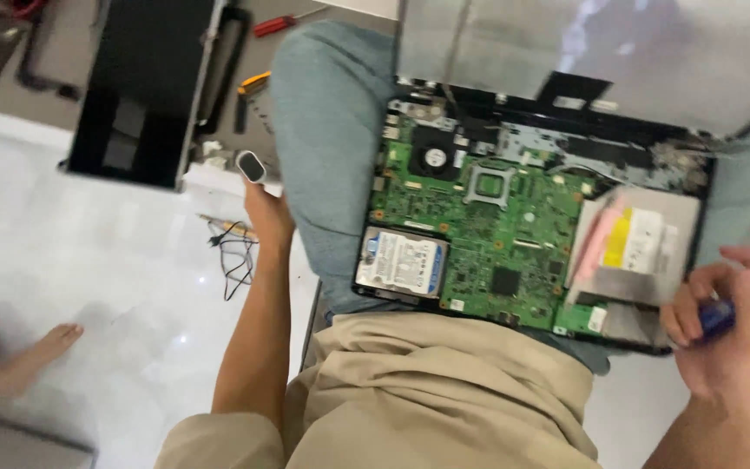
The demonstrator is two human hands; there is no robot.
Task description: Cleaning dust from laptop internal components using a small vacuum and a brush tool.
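An opened laptop [531, 234] lies across the person's lap, green board, silver hard drive [399, 263] and optical drive [640, 247] bare. The right hand [731, 326] grips a blue-handled screwdriver [722, 314] at its corner. The left hand [264, 208] closes around a small grey object [251, 166], hard to identify. Bare feet [10, 347] rest on white floor [115, 260].

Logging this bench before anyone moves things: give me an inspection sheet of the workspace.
Surface: glossy white floor; opened laptop rests on the person's lap.
Job's things: green circuit board, hard drive, optical drive exposed.
Clutter: red screwdriver, black case.
Hands: left hand holds a small silver object; right hand grips a blue-handled tool.
Cables: thin black wires on the floor.
Surroundings: another person's bare feet.
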